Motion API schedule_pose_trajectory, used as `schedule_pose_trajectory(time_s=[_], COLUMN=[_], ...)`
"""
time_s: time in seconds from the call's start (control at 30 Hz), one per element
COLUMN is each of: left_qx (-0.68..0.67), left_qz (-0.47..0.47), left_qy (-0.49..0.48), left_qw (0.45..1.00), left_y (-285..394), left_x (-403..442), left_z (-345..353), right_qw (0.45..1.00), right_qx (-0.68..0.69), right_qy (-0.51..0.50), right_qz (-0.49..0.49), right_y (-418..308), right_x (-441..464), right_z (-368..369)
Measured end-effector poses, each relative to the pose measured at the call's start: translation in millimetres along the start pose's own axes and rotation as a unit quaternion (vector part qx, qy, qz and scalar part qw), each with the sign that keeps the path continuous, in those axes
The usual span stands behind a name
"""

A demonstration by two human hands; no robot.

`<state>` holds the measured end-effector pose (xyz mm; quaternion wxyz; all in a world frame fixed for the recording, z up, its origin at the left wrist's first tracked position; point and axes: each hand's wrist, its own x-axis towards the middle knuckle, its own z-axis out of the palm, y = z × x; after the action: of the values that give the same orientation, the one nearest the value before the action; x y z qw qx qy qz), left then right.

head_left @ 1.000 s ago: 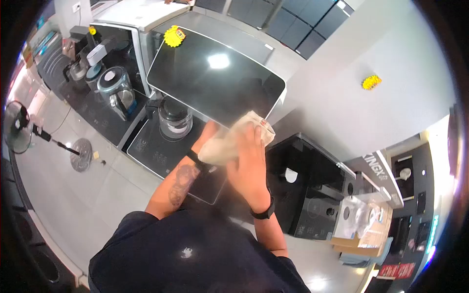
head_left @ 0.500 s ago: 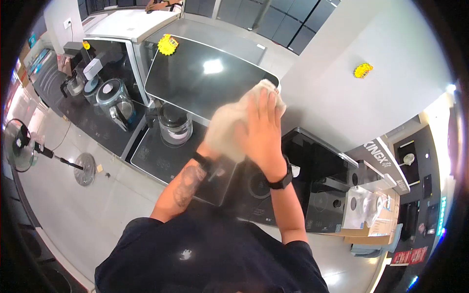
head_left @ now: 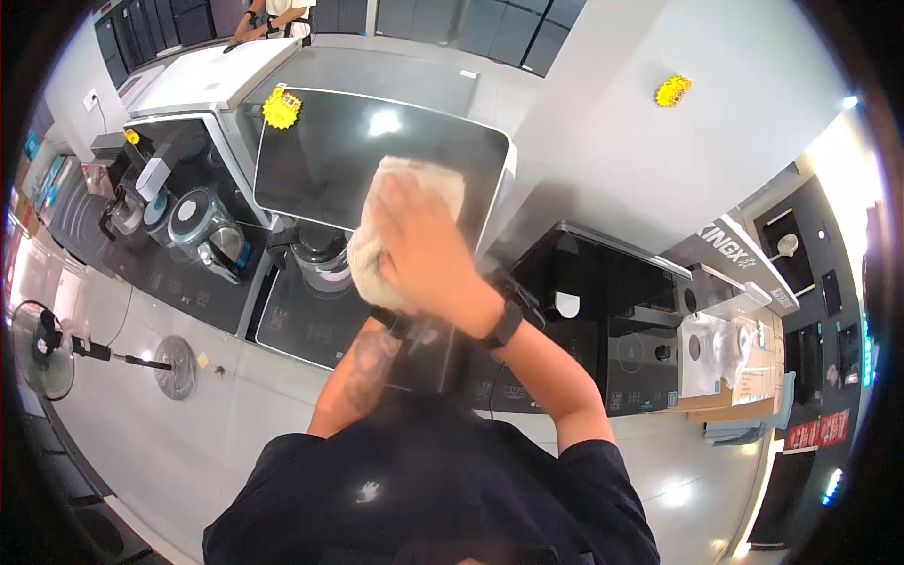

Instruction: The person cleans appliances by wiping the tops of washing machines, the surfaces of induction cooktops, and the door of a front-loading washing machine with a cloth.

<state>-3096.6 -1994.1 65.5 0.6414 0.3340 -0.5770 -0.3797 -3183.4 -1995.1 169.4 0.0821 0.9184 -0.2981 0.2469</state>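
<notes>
My right hand (head_left: pixel 428 250) lies spread on a cream cloth (head_left: pixel 443 184), its fingers blurred by motion. The cloth is at the front part of a glossy black panel (head_left: pixel 320 160) with a light edge. My left hand is hidden under or behind the cloth; only its forearm and black wristband show below it. Close to the left of the cloth, a glass kettle (head_left: pixel 320 247) stands on a black cooktop (head_left: pixel 297 315). A yellow star-shaped tag (head_left: pixel 282 109) sits at the panel's back left corner.
More glass kettles (head_left: pixel 202 226) stand at the left. A dark cooktop (head_left: pixel 603 311), a box (head_left: pixel 734 259) and a plastic-wrapped item (head_left: pixel 720 353) are at the right. A fan (head_left: pixel 42 348) stands at far left. Another person's hands (head_left: pixel 250 33) rest by a white surface (head_left: pixel 212 75).
My right hand and the cloth first moved up and right, then back left over the panel. The view has shifted, and more of the other person shows at the top.
</notes>
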Motion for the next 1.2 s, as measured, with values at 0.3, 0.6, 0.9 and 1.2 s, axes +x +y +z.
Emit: schedule_pose_trajectory(time_s=[0.3, 0.6, 0.9, 1.2], left_qx=[0.072, -0.256, -0.018, -0.633], left_qz=[0.075, -0.076, -0.035, -0.193], left_qy=[-0.004, -0.014, -0.020, 0.031], left_qw=[0.995, 0.964, 0.999, 0.749], left_y=[18, 1, -28, 8], left_x=[12, 28, -19, 27], left_z=[4, 20, -11, 15], right_qw=[0.995, 0.986, 0.987, 0.983], right_qx=[-0.001, -0.077, 0.006, -0.045], right_qy=[0.019, 0.085, 0.021, 0.082], right_qz=[0.096, 0.124, 0.156, 0.159], right_y=[28, 51, -9, 44], right_x=[-38, 2, -54, -3], right_z=[-25, -24, -8, -31])
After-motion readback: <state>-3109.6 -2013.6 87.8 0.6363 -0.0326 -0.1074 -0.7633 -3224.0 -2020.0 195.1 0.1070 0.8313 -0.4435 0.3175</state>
